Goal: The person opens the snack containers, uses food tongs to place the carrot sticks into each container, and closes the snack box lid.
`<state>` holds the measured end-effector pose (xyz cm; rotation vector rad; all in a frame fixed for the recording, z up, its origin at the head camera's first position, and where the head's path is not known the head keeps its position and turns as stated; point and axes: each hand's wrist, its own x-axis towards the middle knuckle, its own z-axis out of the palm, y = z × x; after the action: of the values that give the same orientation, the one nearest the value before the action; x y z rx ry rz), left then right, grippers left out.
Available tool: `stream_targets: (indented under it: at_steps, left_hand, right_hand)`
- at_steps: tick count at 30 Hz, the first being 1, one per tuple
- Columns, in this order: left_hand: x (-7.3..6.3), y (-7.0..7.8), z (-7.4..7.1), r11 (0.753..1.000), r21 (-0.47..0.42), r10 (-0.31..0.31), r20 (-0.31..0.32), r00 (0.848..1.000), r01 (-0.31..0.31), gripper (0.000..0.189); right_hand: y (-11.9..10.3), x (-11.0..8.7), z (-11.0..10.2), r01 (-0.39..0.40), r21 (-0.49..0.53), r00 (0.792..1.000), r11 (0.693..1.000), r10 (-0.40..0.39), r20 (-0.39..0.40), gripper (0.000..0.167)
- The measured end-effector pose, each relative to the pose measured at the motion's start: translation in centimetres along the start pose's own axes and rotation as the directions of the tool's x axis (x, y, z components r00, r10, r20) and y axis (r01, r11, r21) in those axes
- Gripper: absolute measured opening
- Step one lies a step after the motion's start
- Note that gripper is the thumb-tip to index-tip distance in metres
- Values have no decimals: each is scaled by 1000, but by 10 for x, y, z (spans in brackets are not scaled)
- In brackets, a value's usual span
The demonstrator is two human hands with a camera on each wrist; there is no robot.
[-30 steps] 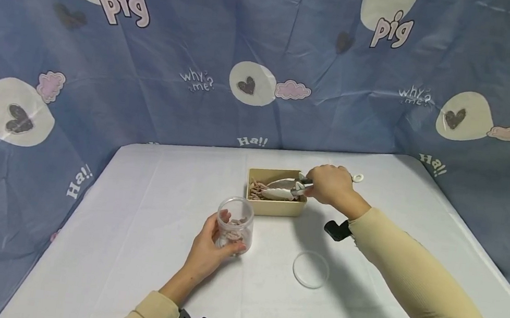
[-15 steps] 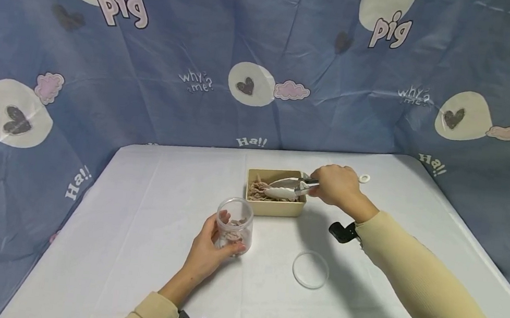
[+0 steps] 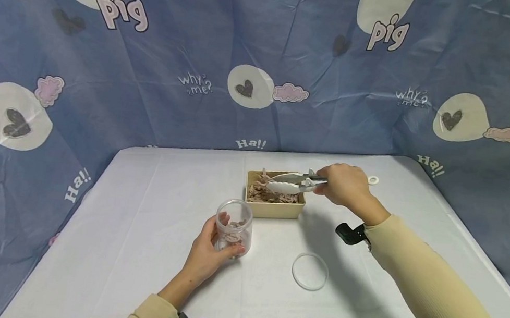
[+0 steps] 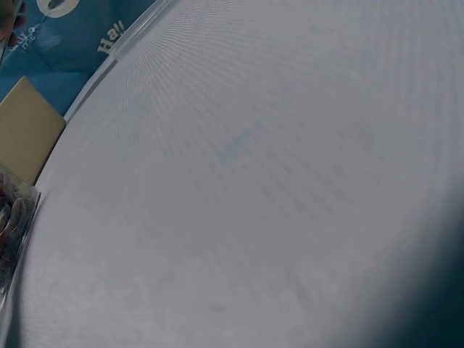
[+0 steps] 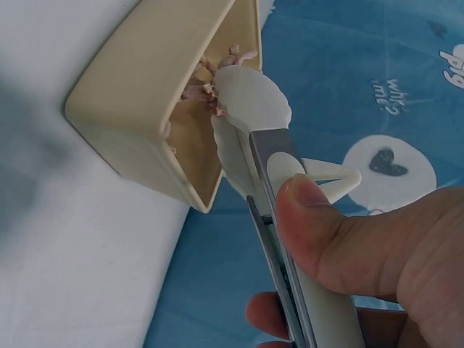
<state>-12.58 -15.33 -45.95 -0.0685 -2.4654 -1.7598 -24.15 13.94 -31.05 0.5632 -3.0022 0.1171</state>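
My left hand (image 3: 207,252) grips a clear jar (image 3: 244,227) that has a few brownish pieces low inside; fingers wrap one side, thumb the front. My right hand (image 3: 345,186) holds kitchen tongs (image 3: 287,187) with white scalloped heads and metal arms. Those heads hang over a beige box (image 3: 275,213) of brownish, twisted, stringy pieces (image 3: 261,191). In the right wrist view, the tong heads (image 5: 254,101) sit close together at the box opening, with pieces (image 5: 199,90) right at their tips. The left wrist view catches only a sliver of the jar (image 4: 13,228).
A thin white ring (image 3: 308,289) lies on the white-covered table (image 3: 159,211), right of the jar. Just behind the jar stands the box. A blue printed cloth (image 3: 324,130) rises along the table's back and sides.
My right hand has drawn the tongs to the right and raised the heads from among the pieces toward the box's rim level. The left hand and jar have stayed in place.
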Motion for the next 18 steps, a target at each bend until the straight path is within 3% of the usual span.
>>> stream_targets:
  at_steps: [18]
  left_hand:
    - [0,-1,0,1000,-3,-13,2,1000,13,92]
  right_hand:
    - [6,-16,-16,-17,64,999,998,19,-30,38]
